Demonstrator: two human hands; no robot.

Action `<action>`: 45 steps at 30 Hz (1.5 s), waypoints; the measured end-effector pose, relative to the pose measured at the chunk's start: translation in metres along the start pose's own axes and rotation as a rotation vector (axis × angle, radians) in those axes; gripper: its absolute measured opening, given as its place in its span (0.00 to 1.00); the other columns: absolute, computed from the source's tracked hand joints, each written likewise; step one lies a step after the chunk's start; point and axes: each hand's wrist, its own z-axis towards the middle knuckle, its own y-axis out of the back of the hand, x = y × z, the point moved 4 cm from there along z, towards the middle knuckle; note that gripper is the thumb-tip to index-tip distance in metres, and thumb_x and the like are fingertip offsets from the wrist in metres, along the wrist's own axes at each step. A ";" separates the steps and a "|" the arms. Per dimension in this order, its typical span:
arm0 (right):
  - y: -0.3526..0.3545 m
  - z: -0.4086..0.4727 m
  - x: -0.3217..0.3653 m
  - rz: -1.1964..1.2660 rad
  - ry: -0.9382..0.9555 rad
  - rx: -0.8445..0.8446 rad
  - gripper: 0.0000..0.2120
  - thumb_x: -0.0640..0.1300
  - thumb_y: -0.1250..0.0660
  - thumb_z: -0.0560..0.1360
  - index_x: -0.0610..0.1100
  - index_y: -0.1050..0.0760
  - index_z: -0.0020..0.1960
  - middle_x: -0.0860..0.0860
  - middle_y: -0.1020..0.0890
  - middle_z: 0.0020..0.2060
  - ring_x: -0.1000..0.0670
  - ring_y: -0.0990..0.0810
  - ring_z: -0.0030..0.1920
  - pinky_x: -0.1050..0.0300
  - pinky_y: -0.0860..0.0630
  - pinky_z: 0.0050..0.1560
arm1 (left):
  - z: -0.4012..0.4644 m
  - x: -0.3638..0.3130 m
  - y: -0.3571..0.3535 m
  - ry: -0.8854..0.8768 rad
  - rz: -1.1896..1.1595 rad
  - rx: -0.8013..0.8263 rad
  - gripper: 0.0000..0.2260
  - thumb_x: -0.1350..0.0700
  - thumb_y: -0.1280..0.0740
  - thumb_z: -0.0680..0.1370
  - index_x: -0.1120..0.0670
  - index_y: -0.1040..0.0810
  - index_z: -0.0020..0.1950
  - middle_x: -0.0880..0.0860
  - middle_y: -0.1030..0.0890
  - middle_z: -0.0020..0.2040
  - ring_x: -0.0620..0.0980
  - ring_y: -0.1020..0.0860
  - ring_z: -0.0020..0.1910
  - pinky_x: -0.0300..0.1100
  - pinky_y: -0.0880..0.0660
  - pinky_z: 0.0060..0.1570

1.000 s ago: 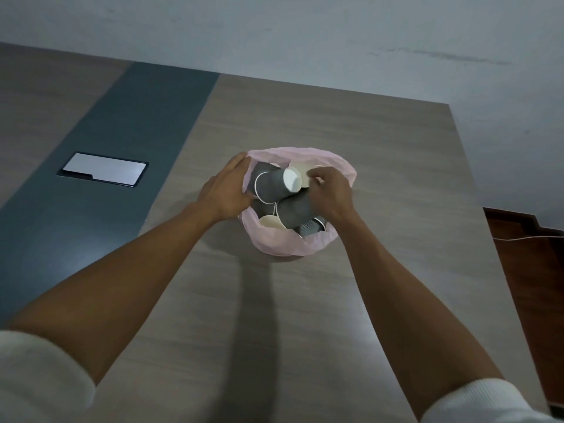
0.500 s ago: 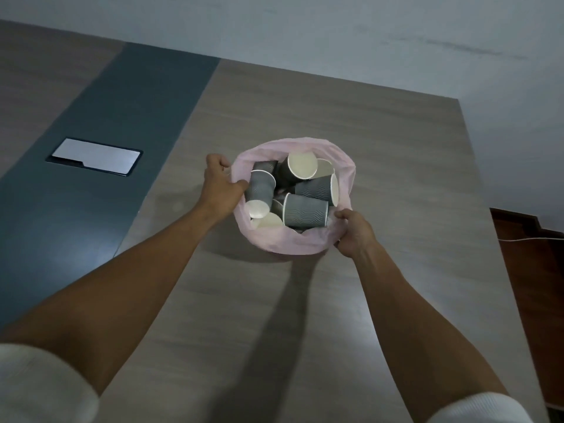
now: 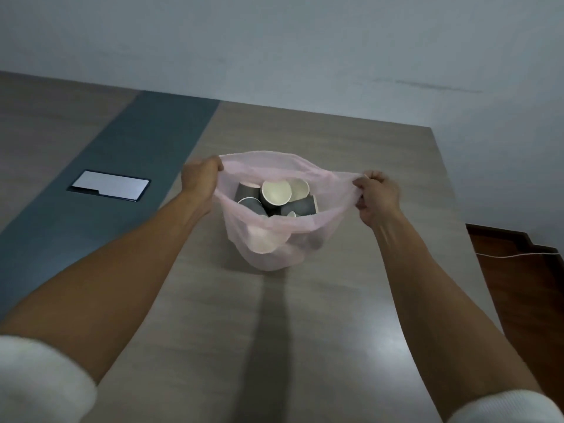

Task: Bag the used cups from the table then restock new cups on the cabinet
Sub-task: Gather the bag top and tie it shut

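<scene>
A thin, translucent pink plastic bag point(image 3: 276, 239) stands on the wood-grain bench point(image 3: 351, 300), its mouth stretched wide open sideways. Inside lie jumbled dark grey ribbed paper cups point(image 3: 300, 206) with cream interiors, tipped at various angles, some mouths facing upward.

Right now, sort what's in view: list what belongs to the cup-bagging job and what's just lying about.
Part of the job:
- pink bag, mouth pulled open, standing on the table
- grey paper cups piled inside it
- left hand and right hand, each gripping the bag's rim

Just lying about:
- flat rectangular plate set in the blue strip
- white cable on the floor
</scene>
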 end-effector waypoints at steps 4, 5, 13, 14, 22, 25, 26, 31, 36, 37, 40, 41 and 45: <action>0.032 -0.009 0.033 -0.506 0.270 -0.233 0.15 0.27 0.44 0.67 0.46 0.27 0.35 0.48 0.23 0.35 0.48 0.24 0.35 0.58 0.25 0.32 | -0.007 -0.015 0.041 -0.067 0.078 -0.146 0.05 0.63 0.36 0.73 0.59 0.22 0.48 0.54 0.25 0.41 0.55 0.26 0.39 0.44 0.28 0.37; 0.038 -0.012 0.039 -0.629 0.304 -0.251 0.14 0.28 0.43 0.66 0.45 0.25 0.37 0.46 0.21 0.40 0.45 0.20 0.38 0.56 0.20 0.35 | -0.009 -0.018 0.050 -0.060 0.080 -0.149 0.03 0.64 0.36 0.74 0.58 0.25 0.43 0.55 0.26 0.39 0.54 0.28 0.37 0.46 0.29 0.35; 0.051 -0.073 0.054 -1.242 0.336 -0.163 0.07 0.28 0.35 0.72 0.31 0.22 0.49 0.33 0.18 0.46 0.33 0.17 0.48 0.48 0.20 0.46 | -0.015 -0.039 0.082 0.051 0.247 0.039 0.07 0.67 0.38 0.77 0.55 0.26 0.44 0.55 0.25 0.34 0.48 0.27 0.23 0.35 0.30 0.24; 0.053 -0.078 0.055 -1.210 0.294 -0.176 0.05 0.28 0.33 0.72 0.30 0.22 0.48 0.33 0.17 0.45 0.34 0.16 0.46 0.48 0.18 0.45 | -0.017 -0.040 0.087 0.090 0.277 0.088 0.08 0.67 0.40 0.79 0.56 0.25 0.45 0.54 0.24 0.30 0.45 0.27 0.20 0.33 0.31 0.21; 0.055 -0.144 0.042 -0.449 0.048 -0.158 0.08 0.27 0.33 0.77 0.37 0.24 0.41 0.42 0.22 0.35 0.54 0.22 0.21 0.64 0.25 0.20 | -0.021 -0.027 0.144 0.373 0.266 0.388 0.14 0.67 0.49 0.84 0.57 0.27 0.45 0.50 0.21 0.22 0.41 0.23 0.18 0.35 0.22 0.28; 0.060 -0.156 0.046 -0.512 0.055 -0.219 0.09 0.26 0.38 0.78 0.34 0.22 0.46 0.42 0.21 0.33 0.53 0.23 0.21 0.63 0.24 0.21 | -0.023 -0.029 0.151 0.422 0.199 0.437 0.12 0.68 0.47 0.84 0.59 0.28 0.46 0.52 0.19 0.24 0.44 0.21 0.20 0.37 0.21 0.31; 0.059 -0.159 0.049 -0.496 0.076 -0.232 0.10 0.26 0.40 0.78 0.34 0.21 0.48 0.41 0.21 0.34 0.52 0.22 0.22 0.61 0.21 0.23 | -0.025 -0.033 0.153 0.422 0.173 0.451 0.12 0.67 0.47 0.84 0.59 0.28 0.46 0.53 0.19 0.25 0.44 0.20 0.21 0.38 0.21 0.29; 0.059 -0.162 0.066 -0.307 0.105 -0.252 0.07 0.27 0.40 0.77 0.32 0.22 0.48 0.38 0.17 0.48 0.43 0.14 0.37 0.50 0.15 0.46 | -0.031 -0.053 0.145 0.269 0.041 0.534 0.14 0.70 0.52 0.84 0.60 0.28 0.54 0.57 0.17 0.48 0.49 0.15 0.39 0.44 0.17 0.44; 0.046 -0.176 0.070 -0.790 0.331 -0.061 0.12 0.37 0.28 0.69 0.44 0.22 0.52 0.44 0.18 0.48 0.43 0.17 0.49 0.45 0.21 0.54 | -0.029 -0.059 0.135 -0.111 0.205 0.636 0.08 0.66 0.27 0.75 0.59 0.22 0.51 0.58 0.19 0.54 0.54 0.20 0.54 0.40 0.22 0.51; 0.046 -0.180 0.066 -0.880 0.351 0.009 0.19 0.37 0.26 0.69 0.46 0.24 0.58 0.45 0.19 0.50 0.44 0.19 0.49 0.48 0.21 0.53 | -0.028 -0.057 0.138 -0.222 0.336 0.622 0.12 0.65 0.24 0.73 0.58 0.22 0.53 0.58 0.19 0.54 0.54 0.20 0.53 0.41 0.22 0.51; 0.060 -0.179 0.059 -0.950 0.416 0.052 0.09 0.37 0.27 0.74 0.41 0.21 0.53 0.45 0.17 0.41 0.46 0.19 0.40 0.54 0.23 0.45 | -0.031 -0.051 0.140 -0.405 0.438 0.475 0.10 0.65 0.24 0.74 0.60 0.23 0.50 0.59 0.21 0.48 0.53 0.20 0.41 0.40 0.18 0.36; 0.066 -0.178 0.059 -0.917 0.437 0.048 0.04 0.38 0.29 0.76 0.37 0.21 0.47 0.44 0.17 0.35 0.46 0.20 0.35 0.54 0.23 0.42 | -0.033 -0.049 0.139 -0.398 0.376 0.459 0.08 0.65 0.26 0.76 0.61 0.24 0.51 0.60 0.20 0.47 0.52 0.19 0.38 0.39 0.18 0.32; 0.090 -0.174 0.068 -0.781 0.467 -0.004 0.17 0.47 0.32 0.80 0.35 0.21 0.41 0.40 0.17 0.29 0.49 0.24 0.27 0.56 0.25 0.34 | -0.040 -0.050 0.136 -0.370 0.166 0.427 0.08 0.59 0.29 0.80 0.62 0.26 0.52 0.64 0.17 0.40 0.49 0.14 0.32 0.40 0.19 0.28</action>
